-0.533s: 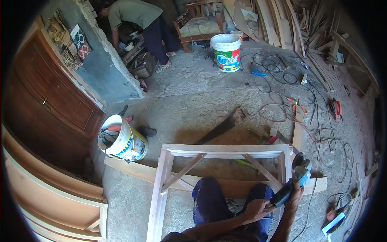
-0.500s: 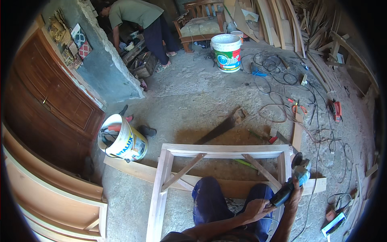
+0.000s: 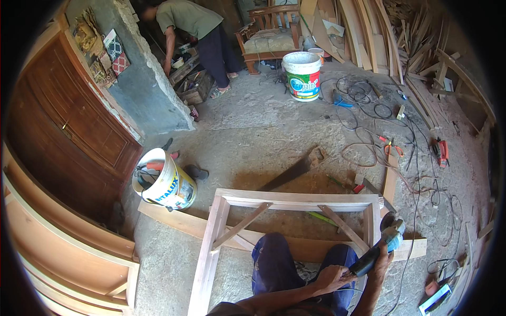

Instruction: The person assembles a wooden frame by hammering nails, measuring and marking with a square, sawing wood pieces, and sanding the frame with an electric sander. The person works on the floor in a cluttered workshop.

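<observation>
- I see the frame point(image 3: 295, 196) joined, braces point(image 3: 241, 226) fitted.
- Left hand point(image 3: 332, 279) and right hand point(image 3: 380, 262) grip the grinder point(image 3: 366, 261).
- What's left, I can't tell.

Wooden frame point(image 3: 300, 199): near end cut off, 7 o'clock. Grinder point(image 3: 366, 262), 4 o'clock: body partly hidden by right hand point(image 3: 383, 259).

Location type: woodworking workshop. Indicators: long timber boards point(image 3: 359, 32) stacked at the rear, a handsaw point(image 3: 293, 171) on the rough concrete floor point(image 3: 237, 139), an angle grinder point(image 3: 367, 260), and a wooden frame point(image 3: 300, 197).
</observation>
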Available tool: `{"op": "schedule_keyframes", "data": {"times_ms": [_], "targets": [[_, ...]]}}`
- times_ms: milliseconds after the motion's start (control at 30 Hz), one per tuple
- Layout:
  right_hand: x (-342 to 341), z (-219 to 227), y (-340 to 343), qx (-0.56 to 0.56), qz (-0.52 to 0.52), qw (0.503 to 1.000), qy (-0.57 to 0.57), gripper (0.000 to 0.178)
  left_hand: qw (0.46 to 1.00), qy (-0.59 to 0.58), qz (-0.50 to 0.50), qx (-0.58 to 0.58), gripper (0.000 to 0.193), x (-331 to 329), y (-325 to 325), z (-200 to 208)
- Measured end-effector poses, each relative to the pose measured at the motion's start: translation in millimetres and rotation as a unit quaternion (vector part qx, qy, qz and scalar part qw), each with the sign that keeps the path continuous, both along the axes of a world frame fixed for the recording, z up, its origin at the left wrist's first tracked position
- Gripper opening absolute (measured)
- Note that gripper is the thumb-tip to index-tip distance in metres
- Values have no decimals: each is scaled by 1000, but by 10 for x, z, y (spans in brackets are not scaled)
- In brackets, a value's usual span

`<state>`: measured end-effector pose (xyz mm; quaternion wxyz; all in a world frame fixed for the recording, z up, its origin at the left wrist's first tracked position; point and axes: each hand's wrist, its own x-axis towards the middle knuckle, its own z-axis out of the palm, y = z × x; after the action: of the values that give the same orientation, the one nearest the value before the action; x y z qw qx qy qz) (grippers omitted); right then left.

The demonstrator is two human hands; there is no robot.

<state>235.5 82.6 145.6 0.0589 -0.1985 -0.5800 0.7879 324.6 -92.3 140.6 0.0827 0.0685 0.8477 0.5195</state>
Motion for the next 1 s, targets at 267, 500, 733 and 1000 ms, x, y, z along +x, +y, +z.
{"op": "schedule_keyframes", "data": {"times_ms": [267,500,733,1000], "targets": [[22,-58,76,20,-24,999,-15,43,1000,-15,22,-1,54,37,50,11],[-84,-130,79,46,-20,998,-32,48,1000,-6,13,14,51,-78,61,-126],[-178,-166,5,54,-20,997,-43,50,999,11,19,27,49,-123,32,-266],[3,-161,-63,46,-3,999,-19,47,999,23,24,27,49,26,-64,-237]]}}
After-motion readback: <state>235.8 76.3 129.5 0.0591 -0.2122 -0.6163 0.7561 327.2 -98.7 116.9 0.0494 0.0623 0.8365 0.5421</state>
